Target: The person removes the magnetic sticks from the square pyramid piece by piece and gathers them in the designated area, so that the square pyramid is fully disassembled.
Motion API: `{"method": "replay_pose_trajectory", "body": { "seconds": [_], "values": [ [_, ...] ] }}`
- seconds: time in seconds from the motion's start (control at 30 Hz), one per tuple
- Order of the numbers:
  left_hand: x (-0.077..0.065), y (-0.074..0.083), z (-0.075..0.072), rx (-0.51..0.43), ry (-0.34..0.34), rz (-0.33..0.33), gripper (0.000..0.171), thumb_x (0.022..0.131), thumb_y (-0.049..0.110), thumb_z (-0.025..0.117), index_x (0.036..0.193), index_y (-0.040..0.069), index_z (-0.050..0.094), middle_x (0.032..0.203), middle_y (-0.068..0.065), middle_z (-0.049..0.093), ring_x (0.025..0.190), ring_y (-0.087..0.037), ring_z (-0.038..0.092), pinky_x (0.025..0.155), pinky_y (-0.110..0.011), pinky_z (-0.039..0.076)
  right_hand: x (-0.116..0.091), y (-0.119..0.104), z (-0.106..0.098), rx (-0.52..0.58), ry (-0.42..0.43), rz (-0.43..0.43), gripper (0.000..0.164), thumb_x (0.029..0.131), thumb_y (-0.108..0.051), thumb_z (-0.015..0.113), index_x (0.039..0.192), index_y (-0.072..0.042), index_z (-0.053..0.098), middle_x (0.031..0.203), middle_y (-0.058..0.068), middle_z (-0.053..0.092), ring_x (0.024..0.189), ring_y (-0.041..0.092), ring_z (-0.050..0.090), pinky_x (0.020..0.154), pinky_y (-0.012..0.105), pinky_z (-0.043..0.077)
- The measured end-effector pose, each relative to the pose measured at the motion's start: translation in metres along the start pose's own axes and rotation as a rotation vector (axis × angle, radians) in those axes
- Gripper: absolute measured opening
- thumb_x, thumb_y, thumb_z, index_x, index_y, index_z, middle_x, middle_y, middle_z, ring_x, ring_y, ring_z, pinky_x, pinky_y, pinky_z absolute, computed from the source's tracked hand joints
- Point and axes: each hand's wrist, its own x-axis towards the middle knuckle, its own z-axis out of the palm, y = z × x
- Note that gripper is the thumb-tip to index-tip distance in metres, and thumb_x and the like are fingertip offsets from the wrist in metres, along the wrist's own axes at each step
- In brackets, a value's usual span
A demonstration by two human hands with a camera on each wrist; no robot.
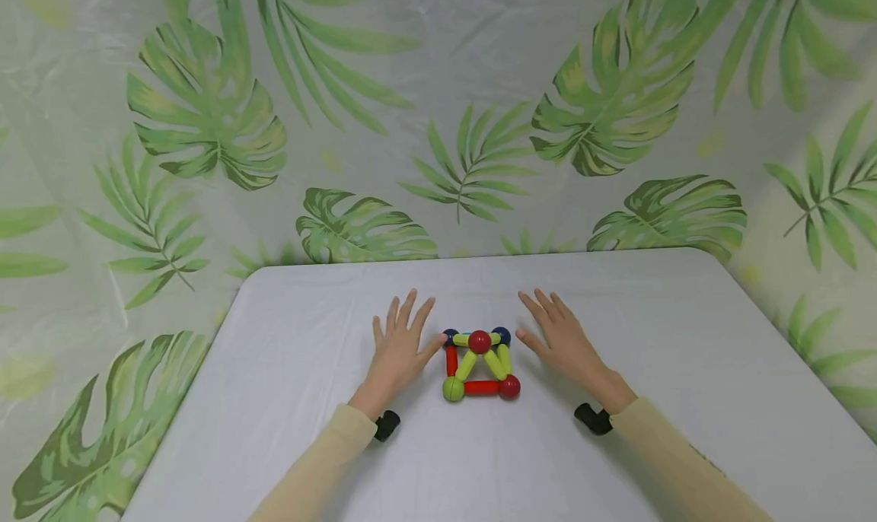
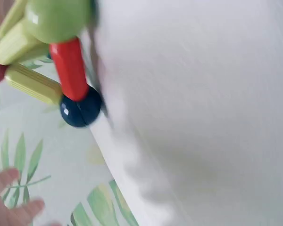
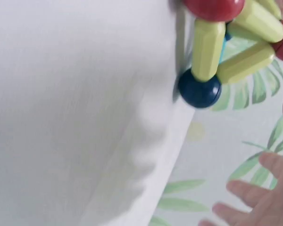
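Hands flank a toy frame; sleeve marking is possibly lettering.

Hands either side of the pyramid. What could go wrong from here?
Left hand appears right beside a dark blue ball in the head view; a slight shift might nudge the pyramid.
Top red ball sits on slanting yellow-green rods; a knock there may loosen it.

Ball-and-rod frame on counter; left hand just beside its left side, right hand near its right side. Base: four balls, one per corner, rods between. Apex ball above. Backdrop sheet behind counter.
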Motion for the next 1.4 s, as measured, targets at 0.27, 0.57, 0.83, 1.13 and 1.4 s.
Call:
{"method": "replay_pose_trajectory", "body": {
  "seconds": [0.27,0.57,0.83,1.13,1.4],
  "values": [
    [0.003,0.032,0.008,-0.472,-0.106,0.173,0.049,0.094,0.030,0.062,0.137,0.009,0.049,0.134,-0.009,0.049,0.122,-0.027,0.044,0.100,-0.046,0.038,-0.008,-0.027,0.014,0.458,-0.061,-0.032,0.038,0.091,-0.016,0.066,0.122,0.003,0.056,0.116,0.017,0.062,0.103,0.031,0.060,0.087,0.045,0.050],
    [0.007,0.044,0.025,-0.449,-0.011,0.188,0.036,0.090,0.025,0.067,0.122,0.012,0.059,0.117,-0.002,0.058,0.102,-0.017,0.045,0.080,-0.030,0.045,-0.009,-0.042,0.027,0.477,-0.043,-0.020,0.020,0.085,-0.007,0.072,0.098,0.003,0.061,0.086,0.004,0.063,0.076,0.018,0.060,0.068,0.027,0.053],
    [0.014,0.038,0.023,-0.529,-0.018,0.211,0.037,0.088,0.022,0.067,0.122,0.009,0.060,0.116,-0.003,0.061,0.102,-0.020,0.051,0.084,-0.035,0.047,-0.013,-0.043,0.029,0.495,-0.005,0.019,0.019,0.083,-0.006,0.074,0.097,0.001,0.062,0.086,0.003,0.064,0.076,0.017,0.061,0.068,0.028,0.054],
    [0.029,0.028,0.018,-0.639,-0.130,0.257,0.034,0.091,0.014,0.064,0.124,0.005,0.060,0.119,-0.007,0.062,0.106,-0.020,0.055,0.090,-0.038,0.048,-0.014,-0.040,0.024,0.556,0.079,0.047,0.019,0.088,-0.008,0.069,0.104,0.001,0.062,0.100,0.008,0.065,0.092,0.025,0.062,0.082,0.038,0.052],
    [0.036,0.023,0.021,-0.679,-0.155,0.300,0.035,0.095,0.009,0.058,0.130,0.004,0.057,0.129,-0.012,0.058,0.119,-0.024,0.053,0.100,-0.042,0.041,0.003,-0.031,0.031,0.449,0.055,0.032,0.026,0.084,-0.001,0.071,0.108,0.003,0.061,0.103,0.014,0.065,0.096,0.030,0.062,0.086,0.045,0.050]
  ]
}}
